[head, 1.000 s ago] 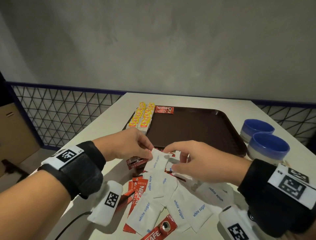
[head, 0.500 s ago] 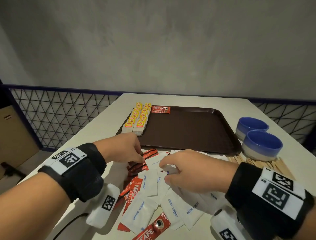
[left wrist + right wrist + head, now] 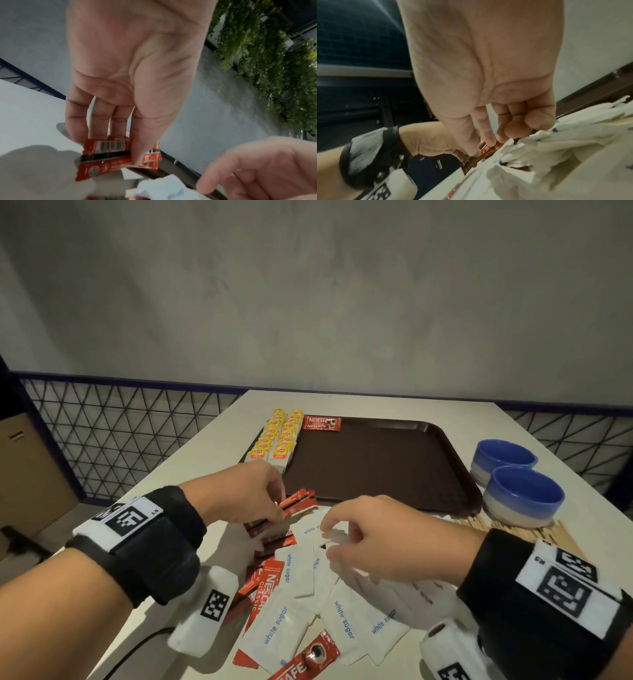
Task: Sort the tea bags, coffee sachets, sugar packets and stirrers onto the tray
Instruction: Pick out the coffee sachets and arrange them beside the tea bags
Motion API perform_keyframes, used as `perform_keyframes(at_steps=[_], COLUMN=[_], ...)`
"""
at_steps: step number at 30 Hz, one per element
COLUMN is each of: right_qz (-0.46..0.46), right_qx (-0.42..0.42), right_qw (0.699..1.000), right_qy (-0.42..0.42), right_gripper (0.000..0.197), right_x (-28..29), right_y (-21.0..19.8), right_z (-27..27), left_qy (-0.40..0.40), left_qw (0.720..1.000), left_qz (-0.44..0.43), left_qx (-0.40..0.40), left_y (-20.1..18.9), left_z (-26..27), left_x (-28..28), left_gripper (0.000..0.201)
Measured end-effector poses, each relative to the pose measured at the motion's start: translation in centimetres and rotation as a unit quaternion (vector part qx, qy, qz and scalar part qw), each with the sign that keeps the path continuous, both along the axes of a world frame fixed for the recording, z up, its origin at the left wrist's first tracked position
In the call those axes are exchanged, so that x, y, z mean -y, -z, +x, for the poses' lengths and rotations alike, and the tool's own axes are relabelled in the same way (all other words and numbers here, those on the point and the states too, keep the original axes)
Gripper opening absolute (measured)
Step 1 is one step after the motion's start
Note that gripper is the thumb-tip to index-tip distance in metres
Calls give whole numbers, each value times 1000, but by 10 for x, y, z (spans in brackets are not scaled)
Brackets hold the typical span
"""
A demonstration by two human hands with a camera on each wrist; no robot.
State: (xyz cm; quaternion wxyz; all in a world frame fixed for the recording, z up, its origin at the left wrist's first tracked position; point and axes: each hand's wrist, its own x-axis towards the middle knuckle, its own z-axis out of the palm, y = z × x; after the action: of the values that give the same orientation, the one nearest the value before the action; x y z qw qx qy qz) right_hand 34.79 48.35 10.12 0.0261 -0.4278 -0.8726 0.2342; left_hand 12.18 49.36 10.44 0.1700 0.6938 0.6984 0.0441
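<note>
Left hand: my left hand is pinching a small stack of red coffee sachets between thumb and fingers, just in front of the tray's near edge.
Right hand: my right hand is curling its fingers over the white sugar packets; I cannot tell whether it is gripping one.
Pile: more sugar packets and loose red sachets are lying overlapped on the white table beneath both hands.
Tray: the brown tray is carrying two rows of yellow tea bags along its left side, with one coffee sachet just beside them.
Stirrers: wooden stirrers are lying by two blue bowls, right of the tray.
</note>
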Motion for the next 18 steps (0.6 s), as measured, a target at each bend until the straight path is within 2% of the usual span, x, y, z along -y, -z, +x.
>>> perform_keyframes(at_steps=[3,4,7,9,13,16,18], right_qz=[-44,-94,-283,-334,-319,-331,-331], right_qx=[-146,-218,-396,-437,-515,-543,-563], right_qw=[984,961,844,804,764,741,728], right_qy=[96,141,226,225,221,216,209], right_gripper=[33,32,41,48,28,16,15], right_x=[-6,-7,-9,-11,-19,-22,-24], right_y=[-6,-8,-17,-19,-13,-9,-7], right_z=[3,1,-5,-7,-1,7,13], left_qy=[11,18,64,92,125,130,115], left_qw=[995,990,973,967,957,944,943], left_qz=[52,66,111,143,231,265,258], left_qx=[84,122,192,188,124,145,175], left_y=[-15,-20,-33,-34,-29,-22,-19], left_z=[-1,1,15,24,37,42,42], left_x=[4,7,12,14,9,2,-2], left_gripper=[13,13,17,18,16,16,20])
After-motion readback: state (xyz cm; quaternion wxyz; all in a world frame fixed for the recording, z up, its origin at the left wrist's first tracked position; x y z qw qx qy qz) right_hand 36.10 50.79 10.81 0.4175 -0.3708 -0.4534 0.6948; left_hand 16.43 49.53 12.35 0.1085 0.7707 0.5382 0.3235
